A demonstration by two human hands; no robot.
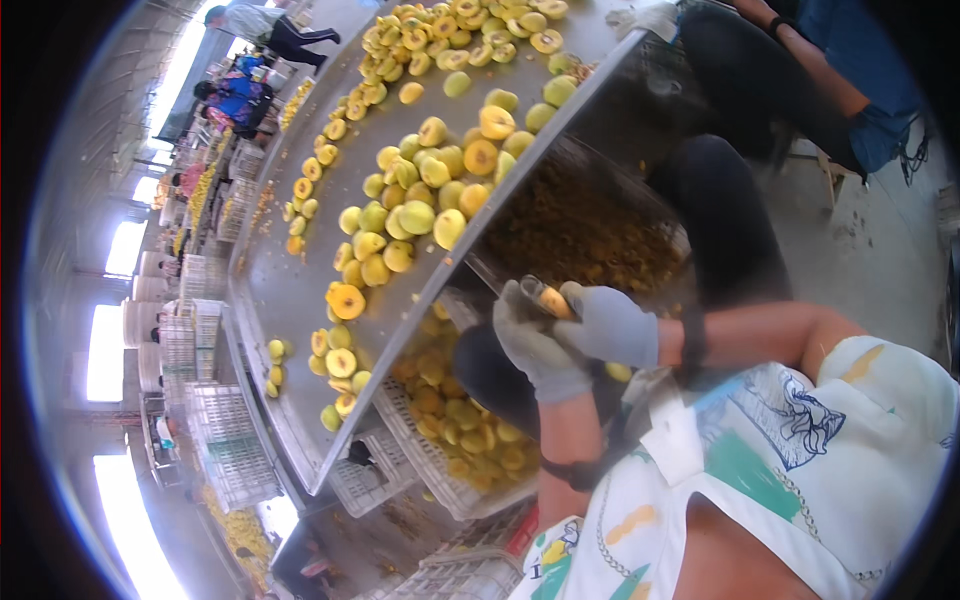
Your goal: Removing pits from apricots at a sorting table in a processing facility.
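Observation:
Both my hands wear pale grey gloves and meet above my lap, below the edge of a metal table. My right hand [611,322] grips a small hand tool [555,302] with an orange-tan handle and what looks like a metal loop at its end. Cupped against the tool is my left hand [532,345]; whether a fruit lies in its palm is hidden. On the table ahead, a heap of yellow-green peaches [416,217] lies near the edge, some cut side up. A row of halved peaches [306,187] lies beyond it.
Below the metal table [262,300], a white plastic crate [427,457] holds peaches beside my left leg. Brown scraps [585,240] fill a container ahead of my right leg. A co-worker's dark-trousered leg [727,75] is at upper right. More halved peaches [450,34] cover the table's far end.

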